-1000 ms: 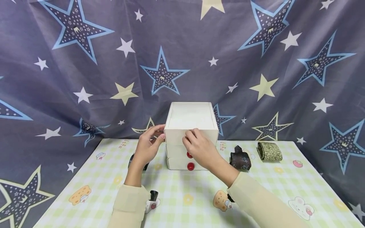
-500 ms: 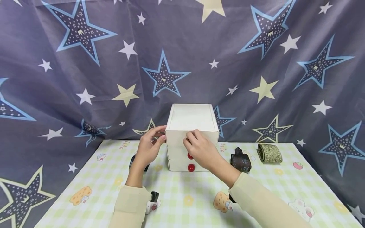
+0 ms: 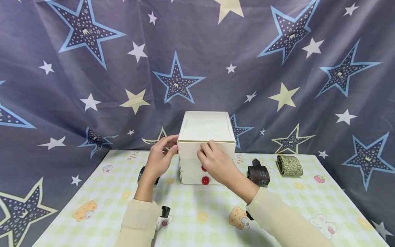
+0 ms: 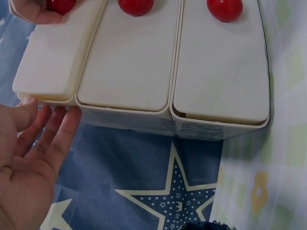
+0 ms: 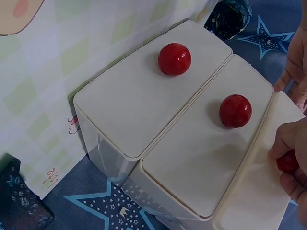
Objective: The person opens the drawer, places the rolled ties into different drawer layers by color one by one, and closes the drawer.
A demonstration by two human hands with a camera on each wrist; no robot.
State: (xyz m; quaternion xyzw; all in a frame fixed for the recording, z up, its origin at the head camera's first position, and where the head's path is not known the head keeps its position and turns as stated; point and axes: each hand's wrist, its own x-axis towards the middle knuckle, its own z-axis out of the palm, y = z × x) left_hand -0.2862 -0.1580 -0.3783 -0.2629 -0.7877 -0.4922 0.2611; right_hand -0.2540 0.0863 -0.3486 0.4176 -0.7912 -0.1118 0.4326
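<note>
At the bench's [image 3: 191, 202] twelve o'clock stands the white cabinet [image 3: 206, 125], its top knob [image 5: 288, 162] pinched by the right hand [image 3: 217, 162]; the left hand [image 3: 160, 156], fingers loosely extended, touches its nine-o'clock edge. A dark roll [image 3: 258, 175] lies at four; the left wrist [image 3: 148, 181] half hides a dark thing [image 3: 141, 174], maybe similar.

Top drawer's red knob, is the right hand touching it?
Touching: the right wrist view shows the right hand pinching the top drawer's red knob, skin directly against it.
</note>
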